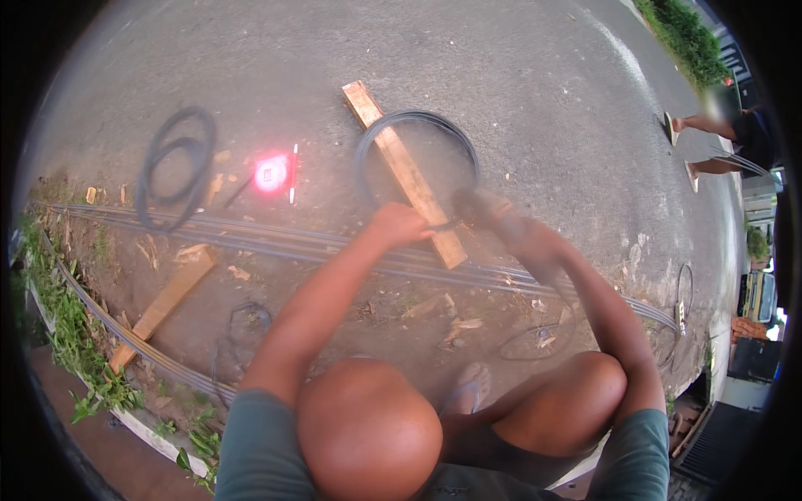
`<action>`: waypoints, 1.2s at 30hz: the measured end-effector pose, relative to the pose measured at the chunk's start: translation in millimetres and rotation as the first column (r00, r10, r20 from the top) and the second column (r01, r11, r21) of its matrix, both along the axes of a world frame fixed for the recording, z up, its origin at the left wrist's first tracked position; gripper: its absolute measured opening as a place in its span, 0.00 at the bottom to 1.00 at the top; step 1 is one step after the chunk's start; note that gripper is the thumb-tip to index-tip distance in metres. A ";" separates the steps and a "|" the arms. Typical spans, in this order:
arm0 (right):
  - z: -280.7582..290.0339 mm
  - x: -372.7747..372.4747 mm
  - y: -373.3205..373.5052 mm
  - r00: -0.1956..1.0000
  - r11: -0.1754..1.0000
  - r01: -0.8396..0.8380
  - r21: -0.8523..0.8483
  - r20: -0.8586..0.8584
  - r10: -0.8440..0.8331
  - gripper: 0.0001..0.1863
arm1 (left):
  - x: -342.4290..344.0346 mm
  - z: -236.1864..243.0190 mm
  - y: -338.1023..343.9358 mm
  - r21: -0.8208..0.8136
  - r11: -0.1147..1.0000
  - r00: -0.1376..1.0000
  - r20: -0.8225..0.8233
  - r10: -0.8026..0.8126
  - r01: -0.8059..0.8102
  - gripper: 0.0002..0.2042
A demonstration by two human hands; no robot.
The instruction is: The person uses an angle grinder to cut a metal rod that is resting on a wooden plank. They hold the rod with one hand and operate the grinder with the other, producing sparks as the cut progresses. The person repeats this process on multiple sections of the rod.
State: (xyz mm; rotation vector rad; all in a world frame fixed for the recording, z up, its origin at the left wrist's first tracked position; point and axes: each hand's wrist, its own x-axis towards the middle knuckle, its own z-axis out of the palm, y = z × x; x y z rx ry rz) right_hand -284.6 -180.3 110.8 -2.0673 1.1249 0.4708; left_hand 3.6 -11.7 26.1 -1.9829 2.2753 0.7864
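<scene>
My left hand [396,224] is closed on a dark cable [445,225] that crosses a wooden plank [408,171] near its lower end. Around the plank's middle lies a coil of dark cable [422,114], on top of the wood at the upper left. My right hand [535,242], smeared by motion, is wrapped round a hand tool [484,204] just right of the plank. The tool's dark end points toward the plank and my left hand; blur hides its exact kind.
Several long cables [276,240] run across the ground under my arms. A second coil [147,179] and a glowing red lamp [271,174] lie at left, above another wooden piece [167,301]. Weeds [88,355] line the left edge. Another person's legs [706,129] show at far right.
</scene>
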 end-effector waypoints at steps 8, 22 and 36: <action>4.3 -4.0 3.0 0.999 0.996 0.037 0.081 -0.017 -0.035 0.39 | 0.0 0.9 1.2 -0.008 1.000 1.000 0.008 -0.007 0.007 0.27; 18.7 6.4 11.7 0.997 0.997 0.055 0.052 -0.057 -0.052 0.38 | -1.9 -1.6 1.2 -0.024 1.000 1.000 0.022 -0.004 0.005 0.27; 13.6 4.0 6.7 0.998 0.996 0.050 0.071 -0.037 -0.047 0.38 | -2.3 -0.6 0.7 -0.020 1.000 1.000 0.007 0.010 -0.009 0.26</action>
